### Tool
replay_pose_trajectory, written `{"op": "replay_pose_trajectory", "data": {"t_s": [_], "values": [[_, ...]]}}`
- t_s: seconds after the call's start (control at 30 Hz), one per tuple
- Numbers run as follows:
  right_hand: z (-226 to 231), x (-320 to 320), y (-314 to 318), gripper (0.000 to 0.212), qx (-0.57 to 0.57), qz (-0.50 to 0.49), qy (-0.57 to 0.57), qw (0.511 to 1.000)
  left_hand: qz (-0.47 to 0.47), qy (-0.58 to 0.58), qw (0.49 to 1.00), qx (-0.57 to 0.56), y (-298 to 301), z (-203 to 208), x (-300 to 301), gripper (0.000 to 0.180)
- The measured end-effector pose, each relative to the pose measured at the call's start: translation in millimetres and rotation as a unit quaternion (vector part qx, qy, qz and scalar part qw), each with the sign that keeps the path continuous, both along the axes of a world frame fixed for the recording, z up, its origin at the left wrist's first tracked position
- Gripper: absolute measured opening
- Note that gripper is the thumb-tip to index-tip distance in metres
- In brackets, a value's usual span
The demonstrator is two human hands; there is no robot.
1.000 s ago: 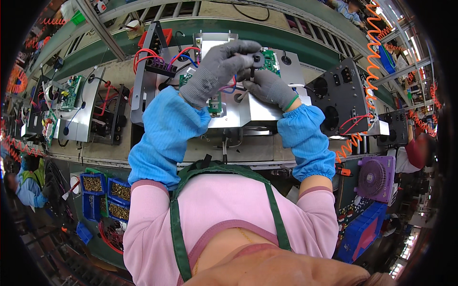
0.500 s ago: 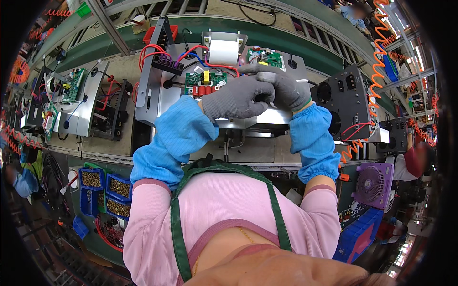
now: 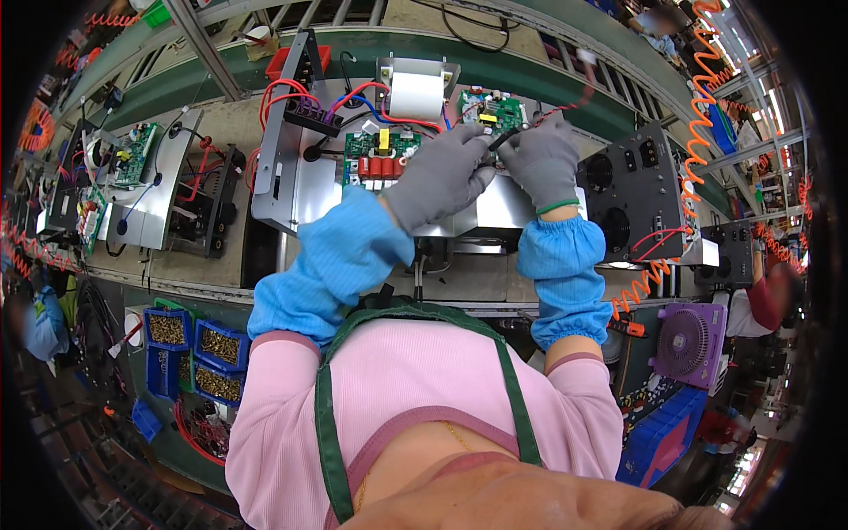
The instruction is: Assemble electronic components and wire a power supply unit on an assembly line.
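Both my hands wear grey gloves and meet over the right part of an open metal chassis [image 3: 314, 201]. My right hand [image 3: 541, 163] is closed on a twisted red-and-black wire [image 3: 565, 108], whose loose end rises away with a pale connector [image 3: 586, 57]. A short black sleeved stretch [image 3: 505, 138] of it shows between the hands. My left hand [image 3: 442, 181] pinches at the near end of this stretch, its fingertips partly hidden. Left of the hands lies a green circuit board [image 3: 382, 146] with red components; another green board [image 3: 499, 110] lies just beyond them. A white cylinder [image 3: 417, 95] stands behind.
A black panel with fans [image 3: 632, 190] stands to the right, beside an orange coiled hose [image 3: 693, 132]. Another opened unit [image 3: 146, 216] sits at left. Blue bins of screws [image 3: 221, 344] and a purple fan [image 3: 689, 344] are nearer me. Other people are at the edges.
My hands have moved apart a little, the right one turning upright. The red-and-black wire now shows, swung out beyond my right hand. The chassis stays nearly where it was.
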State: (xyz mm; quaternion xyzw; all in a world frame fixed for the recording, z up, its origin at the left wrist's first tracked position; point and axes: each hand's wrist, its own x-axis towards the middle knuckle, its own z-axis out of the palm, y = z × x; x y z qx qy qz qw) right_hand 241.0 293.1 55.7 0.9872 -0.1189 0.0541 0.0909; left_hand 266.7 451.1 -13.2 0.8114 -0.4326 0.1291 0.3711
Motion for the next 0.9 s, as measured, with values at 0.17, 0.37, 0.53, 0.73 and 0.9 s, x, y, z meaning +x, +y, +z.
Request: {"op": "replay_pose_trajectory", "data": {"t_s": [0.17, 0.37, 0.53, 0.73, 0.9], "values": [[-11, 0, -15, 0.041, 0.086, -0.015, 0.157, 0.984, 0.143, 0.014, 0.975, -0.168, 66, 26, -8, 0.011], [-10, -2, -11, 0.039, 0.094, 0.005, 0.123, 0.988, 0.303, 0.028, 0.948, -0.093, 109, -52, -8, 0.026], [-18, -4, -16, 0.034, 0.097, 0.021, 0.084, 0.992, 0.339, 0.03, 0.934, -0.112, 110, -76, 21, 0.026], [-19, -4, -17, 0.033, 0.12, 0.022, 0.078, 0.989, 0.329, 0.044, 0.943, 0.037, 114, -77, 40, 0.046], [-22, -2, -21, 0.038, 0.127, 0.016, 0.08, 0.988, 0.341, 0.075, 0.936, -0.045, 113, -84, 41, 0.045]]}}
